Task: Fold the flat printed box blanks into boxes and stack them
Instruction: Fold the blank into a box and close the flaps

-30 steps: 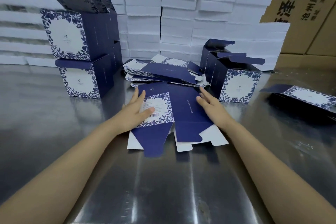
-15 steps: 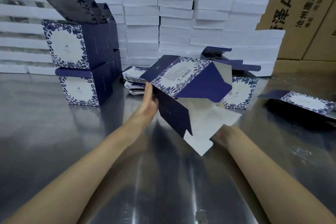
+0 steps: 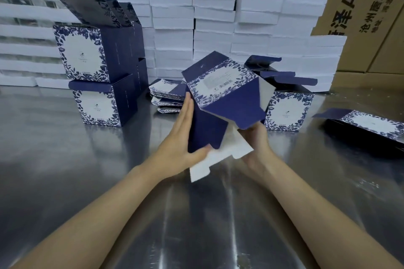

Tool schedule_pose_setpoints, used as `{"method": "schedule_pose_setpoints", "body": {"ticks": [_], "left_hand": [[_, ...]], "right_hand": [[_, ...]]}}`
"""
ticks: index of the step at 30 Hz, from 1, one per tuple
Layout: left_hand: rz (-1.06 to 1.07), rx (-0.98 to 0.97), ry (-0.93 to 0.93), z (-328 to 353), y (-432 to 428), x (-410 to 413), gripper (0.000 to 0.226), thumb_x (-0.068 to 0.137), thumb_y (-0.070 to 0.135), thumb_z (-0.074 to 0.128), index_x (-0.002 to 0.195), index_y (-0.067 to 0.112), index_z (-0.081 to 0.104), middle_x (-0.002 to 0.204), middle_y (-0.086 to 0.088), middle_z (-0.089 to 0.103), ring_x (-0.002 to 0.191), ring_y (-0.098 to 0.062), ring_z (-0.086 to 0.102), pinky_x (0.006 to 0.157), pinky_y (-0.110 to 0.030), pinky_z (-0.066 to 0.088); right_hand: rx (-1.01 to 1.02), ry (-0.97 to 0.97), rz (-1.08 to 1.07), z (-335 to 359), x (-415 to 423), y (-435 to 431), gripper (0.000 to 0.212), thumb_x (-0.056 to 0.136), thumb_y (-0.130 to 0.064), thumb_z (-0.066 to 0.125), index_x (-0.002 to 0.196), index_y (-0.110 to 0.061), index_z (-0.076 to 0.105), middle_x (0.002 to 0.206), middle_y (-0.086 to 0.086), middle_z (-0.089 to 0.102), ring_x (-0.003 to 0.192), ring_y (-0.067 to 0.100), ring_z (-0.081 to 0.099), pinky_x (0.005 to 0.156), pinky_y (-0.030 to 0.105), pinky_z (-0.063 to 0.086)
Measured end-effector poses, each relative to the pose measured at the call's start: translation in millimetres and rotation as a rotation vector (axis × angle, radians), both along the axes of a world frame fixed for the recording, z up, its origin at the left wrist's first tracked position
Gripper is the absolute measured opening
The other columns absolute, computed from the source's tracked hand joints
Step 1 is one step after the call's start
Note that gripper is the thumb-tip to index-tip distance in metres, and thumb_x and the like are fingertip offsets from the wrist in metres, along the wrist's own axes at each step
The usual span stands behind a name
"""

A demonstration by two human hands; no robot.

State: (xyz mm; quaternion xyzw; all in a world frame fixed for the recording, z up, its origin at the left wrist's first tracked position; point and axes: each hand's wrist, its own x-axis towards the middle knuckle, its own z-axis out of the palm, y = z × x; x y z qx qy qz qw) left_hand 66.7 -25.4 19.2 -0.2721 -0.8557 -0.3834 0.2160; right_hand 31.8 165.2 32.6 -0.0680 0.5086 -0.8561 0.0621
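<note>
A navy and white floral box blank, squared into a tube, hangs tilted above the steel table with its white-backed bottom flaps loose toward me. My left hand lies flat against its dark left wall, thumb under the flaps. My right hand grips it from underneath on the right, partly hidden by a blue flap. A pile of flat blanks lies just behind. Folded boxes stand stacked two high at the left, lids open on the upper ones.
One folded box with open flaps stands right of my hands. A flat blank lies at the far right. Stacks of white cartons line the back, brown shipping cartons behind them.
The blank lay flat on the table under both hands; both hands lifted it and it has opened from flat into a tube, now tilted more upright.
</note>
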Motion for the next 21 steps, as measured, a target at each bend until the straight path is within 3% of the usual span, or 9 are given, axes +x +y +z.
{"method": "schedule_pose_setpoints", "body": {"ticks": [2,3,5,8,12,15,17,19,21], "left_hand": [[0.046,0.045,0.064,1.1,-2.7,-4.7,0.092,0.092,0.022,0.062,0.155,0.027,-0.004,0.162,0.016,-0.007,0.146,0.005,0.003,0.109,-0.003,0.013],[0.067,0.066,0.126,0.7,-4.8,-7.3,0.078,0.095,0.019,0.058,0.156,0.02,0.009,0.163,0.014,0.001,0.145,0.005,0.012,0.109,-0.005,0.016],[0.114,0.102,0.24,-0.5,-10.2,-11.3,0.049,0.1,0.023,0.049,0.146,0.009,0.039,0.158,0.008,0.021,0.137,0.006,0.03,0.108,-0.011,0.027],[0.2,0.176,0.271,-3.0,-17.8,-15.6,0.033,0.101,0.026,0.045,0.122,0.006,0.061,0.134,0.013,0.039,0.12,-0.005,0.049,0.095,-0.02,0.041],[0.25,0.144,0.27,-6.3,-20.7,-17.2,0.027,0.1,0.02,0.046,0.109,0.004,0.066,0.112,0.01,0.049,0.094,-0.012,0.054,0.073,-0.016,0.041],[0.31,0.131,0.271,-5.0,-20.6,-16.6,0.03,0.1,0.023,0.047,0.109,0.003,0.068,0.102,0.008,0.052,0.081,-0.014,0.054,0.068,-0.024,0.043],[0.332,0.146,0.26,-4.5,-19.9,-16.7,0.026,0.1,0.02,0.05,0.104,0.002,0.069,0.099,0.004,0.054,0.078,-0.017,0.055,0.066,-0.028,0.044],[0.334,0.225,0.232,-4.3,-18.0,-16.2,0.021,0.099,0.015,0.053,0.089,0.004,0.068,0.089,0.003,0.054,0.074,-0.013,0.054,0.065,-0.02,0.042],[0.359,0.349,0.174,-3.4,-16.2,-15.9,0.023,0.098,0.014,0.055,0.076,0.016,0.062,0.076,0.01,0.05,0.068,-0.004,0.05,0.063,-0.008,0.036]], "right_hand": [[-0.149,0.091,0.054,7.3,1.1,1.0,0.051,0.101,-0.042,0.028,0.106,-0.017,0.071,0.106,0.004,0.07,0.097,0.019,0.067,0.083,0.033,0.053],[-0.142,0.127,0.068,12.3,2.0,1.1,0.062,0.097,-0.058,0.025,0.131,-0.019,0.058,0.13,0.003,0.061,0.118,0.019,0.059,0.095,0.038,0.048],[-0.054,0.222,0.088,12.0,-0.9,-0.4,0.083,0.084,-0.074,0.028,0.15,-0.023,0.032,0.153,-0.003,0.037,0.139,0.017,0.037,0.105,0.047,0.041],[0.138,0.272,0.056,9.3,1.5,-8.6,0.104,0.066,-0.07,0.067,0.149,-0.018,0.033,0.156,-0.003,0.032,0.142,0.018,0.032,0.105,0.051,0.041],[0.248,0.288,0.043,-2.4,4.7,-11.5,0.128,0.048,-0.077,0.076,0.149,-0.011,0.033,0.146,0.008,0.046,0.135,0.024,0.044,0.109,0.052,0.037],[0.174,0.227,-0.069,-1.7,1.7,-12.2,0.102,0.053,-0.074,0.077,0.132,-0.015,0.053,0.125,0.008,0.063,0.112,0.027,0.06,0.103,0.049,0.043],[0.149,0.266,-0.222,-2.3,-3.4,-11.5,0.051,0.079,-0.053,0.071,0.113,-0.017,0.062,0.11,0.005,0.067,0.098,0.022,0.061,0.094,0.046,0.05],[0.067,0.27,-0.364,-3.4,-9.6,-6.0,0.011,0.096,-0.025,0.056,0.095,-0.016,0.063,0.094,0.002,0.066,0.087,0.017,0.059,0.085,0.041,0.052],[0.025,0.241,-0.406,-2.2,-13.1,-0.2,0.018,0.099,-0.012,0.049,0.09,-0.016,0.064,0.085,-0.004,0.066,0.078,0.011,0.061,0.076,0.032,0.053]]}}
